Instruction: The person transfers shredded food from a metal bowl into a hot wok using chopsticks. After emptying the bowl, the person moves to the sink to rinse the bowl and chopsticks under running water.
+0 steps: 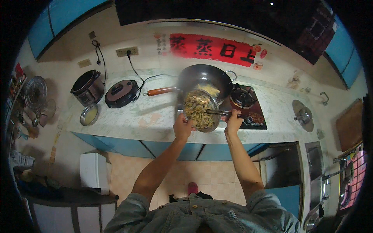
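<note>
My left hand point(183, 127) grips the near left rim of a clear bowl point(215, 125). Shredded green and brown food point(199, 109) fills much of it. The bowl is held over the near edge of a dark wok point(189, 76), covering part of it. Yellowish bits of food point(209, 89) lie in the wok. In my right hand point(233, 123) is a pair of dark chopsticks point(218, 113), whose tips rest in the shredded food. Whether the right fingers also touch the bowl, I cannot tell. The wok's wooden handle point(161, 91) points left.
Right of the wok is a bare gas burner point(242, 96) on the dark cooktop point(260, 120). To the left are an electric cooker pot point(89, 87), its lid point(121, 93) and a metal bowl of yellow liquid point(89, 114). A pan lid point(303, 116) lies at far right, near the sink point(314, 163).
</note>
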Demonstrator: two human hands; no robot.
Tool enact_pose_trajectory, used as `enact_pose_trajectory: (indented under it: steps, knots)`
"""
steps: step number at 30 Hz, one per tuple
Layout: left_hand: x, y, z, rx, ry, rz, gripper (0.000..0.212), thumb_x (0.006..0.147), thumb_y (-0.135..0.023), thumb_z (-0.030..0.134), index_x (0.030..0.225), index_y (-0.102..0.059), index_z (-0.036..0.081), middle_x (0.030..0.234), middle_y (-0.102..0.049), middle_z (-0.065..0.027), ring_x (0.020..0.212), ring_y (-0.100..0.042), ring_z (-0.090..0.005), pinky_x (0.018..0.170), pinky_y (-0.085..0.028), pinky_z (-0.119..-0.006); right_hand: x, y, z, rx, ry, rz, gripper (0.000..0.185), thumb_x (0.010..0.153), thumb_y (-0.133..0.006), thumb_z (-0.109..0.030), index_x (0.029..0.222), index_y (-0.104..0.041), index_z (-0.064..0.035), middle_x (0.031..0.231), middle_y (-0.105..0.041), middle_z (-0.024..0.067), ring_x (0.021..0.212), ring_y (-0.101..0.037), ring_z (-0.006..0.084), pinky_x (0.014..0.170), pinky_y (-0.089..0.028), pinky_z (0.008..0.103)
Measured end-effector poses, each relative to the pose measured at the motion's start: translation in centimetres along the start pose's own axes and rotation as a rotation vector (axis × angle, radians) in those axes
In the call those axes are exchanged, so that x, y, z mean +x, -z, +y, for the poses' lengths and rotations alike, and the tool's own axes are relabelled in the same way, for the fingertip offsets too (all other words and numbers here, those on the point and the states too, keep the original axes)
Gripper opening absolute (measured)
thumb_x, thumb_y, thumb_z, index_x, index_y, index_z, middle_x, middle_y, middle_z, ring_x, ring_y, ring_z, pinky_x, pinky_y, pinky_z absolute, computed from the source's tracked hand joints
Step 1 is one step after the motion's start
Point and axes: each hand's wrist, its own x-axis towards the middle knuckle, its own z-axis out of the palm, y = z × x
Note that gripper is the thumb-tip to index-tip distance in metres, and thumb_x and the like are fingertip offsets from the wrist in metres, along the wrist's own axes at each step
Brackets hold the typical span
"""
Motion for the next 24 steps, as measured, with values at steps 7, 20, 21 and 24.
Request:
enact_pose_trajectory:
  steps: [7,20,21,24]
  knots:
    - [0.8,0.6,0.4,0.087,0.089,0.014,0.021,0.071,-0.056,0.005,0.067,-0.036,0.002,0.057,-0.043,-0.0078,0.048,-0.060,-0.0214,0.038,-0.045,-0.029,3.1,2.3,-1.8,-0.128,-0.168,0.039,0.024,0.083,-0.049,-0.021,0.077,-0.049,0.0022,0.057,-0.052,0.0109,0.034,-0.050,0.0191,0.029,-0.039,0.0246]
    - [3.7,-0.6,-1.2,0.106,0.096,0.035,0.020,0.072,-0.058,0.007,0.068,-0.039,0.002,0.061,-0.047,-0.0062,0.048,-0.060,-0.0201,0.038,-0.045,-0.029,2.2,1.3,4.8,0.113,-0.227,0.038,0.013,0.084,-0.045,-0.012,0.082,-0.041,0.0005,0.063,-0.051,0.0110,0.041,-0.054,0.0211,0.035,-0.046,0.0260]
    - [3.8,-0.9,-1.0,0.129,0.099,0.030,0.019,0.072,-0.059,0.007,0.069,-0.040,0.002,0.062,-0.048,-0.0060,0.049,-0.060,-0.0194,0.038,-0.046,-0.029,2.5,1.3,4.9,0.113,-0.223,0.040,0.013,0.084,-0.045,-0.012,0.082,-0.041,0.0005,0.063,-0.051,0.0110,0.041,-0.054,0.0211,0.035,-0.046,0.0260]
    - [3.8,-1.6,-0.1,0.025,0.113,0.032,0.016,0.072,-0.058,0.006,0.071,-0.043,0.001,0.063,-0.051,-0.0063,0.052,-0.061,-0.0187,0.038,-0.047,-0.028,2.7,-0.3,3.6,0.190,-0.181,0.026,0.013,0.083,-0.047,-0.011,0.081,-0.041,0.0004,0.064,-0.051,0.0124,0.040,-0.053,0.0223,0.035,-0.045,0.0275]
